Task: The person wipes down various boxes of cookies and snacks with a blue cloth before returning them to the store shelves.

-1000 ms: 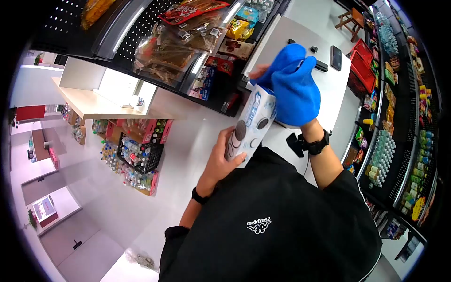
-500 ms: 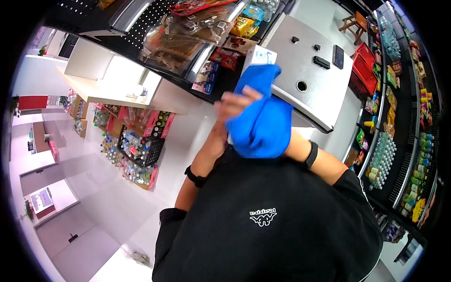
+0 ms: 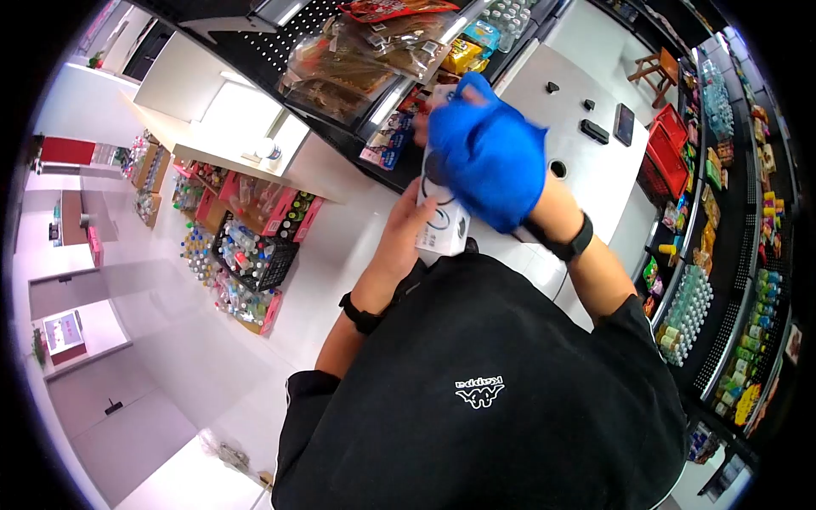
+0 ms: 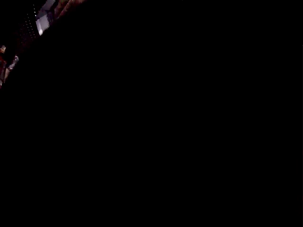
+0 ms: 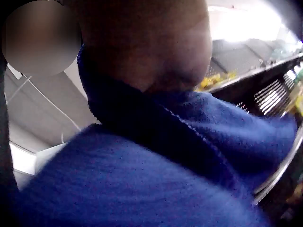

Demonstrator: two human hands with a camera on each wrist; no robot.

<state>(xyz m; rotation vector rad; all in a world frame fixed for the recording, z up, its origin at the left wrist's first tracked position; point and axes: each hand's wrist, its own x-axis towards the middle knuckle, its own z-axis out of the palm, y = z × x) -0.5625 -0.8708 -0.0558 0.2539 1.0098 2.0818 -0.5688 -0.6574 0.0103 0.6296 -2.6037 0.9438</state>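
A white box [image 3: 442, 228] with blue print and dark round pictures slants upward in the head view. My left hand [image 3: 398, 242] grips its lower end, thumb across the front. A bright blue cloth [image 3: 493, 161] covers the box's middle and most of my right hand [image 3: 556, 211], which holds the cloth against the box; only blurred fingertips show past its edge. In the right wrist view the cloth [image 5: 142, 175] fills the lower part, below my right hand [image 5: 151, 42]. The left wrist view is nearly all black, with no hand visible.
Beyond the box is a shelf with brown packets [image 3: 340, 72]. A white counter [image 3: 565, 110] at the upper right bears a phone [image 3: 624, 124] and small black items. Red baskets [image 3: 667, 153] and stocked shelves stand right; bottle crates [image 3: 255, 255] are on the floor at left.
The cloth and my right hand have moved up along the box since half a second ago. My left hand, then blurred beside the cloth, now grips the box's lower end. The head view has shifted slightly.
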